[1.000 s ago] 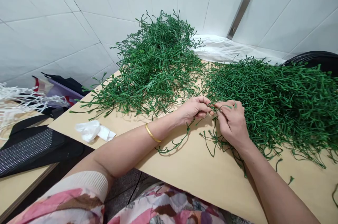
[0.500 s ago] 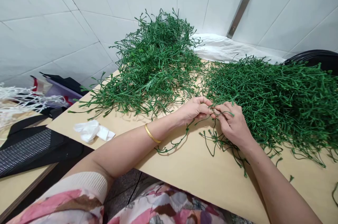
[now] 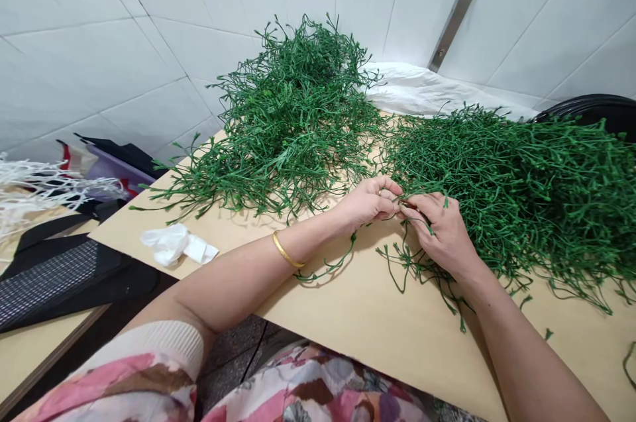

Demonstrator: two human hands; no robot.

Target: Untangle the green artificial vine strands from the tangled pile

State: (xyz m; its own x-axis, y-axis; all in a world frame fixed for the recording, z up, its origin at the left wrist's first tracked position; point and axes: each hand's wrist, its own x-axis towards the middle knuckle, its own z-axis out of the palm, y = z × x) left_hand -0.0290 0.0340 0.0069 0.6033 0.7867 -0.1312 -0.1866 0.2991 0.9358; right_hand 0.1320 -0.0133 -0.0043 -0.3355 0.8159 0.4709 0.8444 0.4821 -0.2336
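Observation:
My left hand (image 3: 371,201) and my right hand (image 3: 437,226) meet over the table, fingertips pinched close together. Between them runs a thin green plastic stem (image 3: 355,236), one end of which hangs below my left hand in a curve with small side tips. A short green end also pokes out of my right hand's fingers. Exactly how the stem lies between the fingertips is hidden. A few loose stems (image 3: 405,266) lie under my right wrist. One heap of green stems (image 3: 298,104) rises behind my left hand, and another heap (image 3: 536,190) spreads beside my right hand.
The pale wooden table (image 3: 358,316) ends near my lap. Crumpled white tissue (image 3: 171,244) lies at its left edge. White sheeting (image 3: 432,91) and a black round item (image 3: 591,107) sit by the tiled wall. At left are white netting (image 3: 44,187) and black mesh fabric (image 3: 54,283).
The fingers of both hands have shifted slightly around the stem, and the short end by my right hand has changed position. The heaps look the same.

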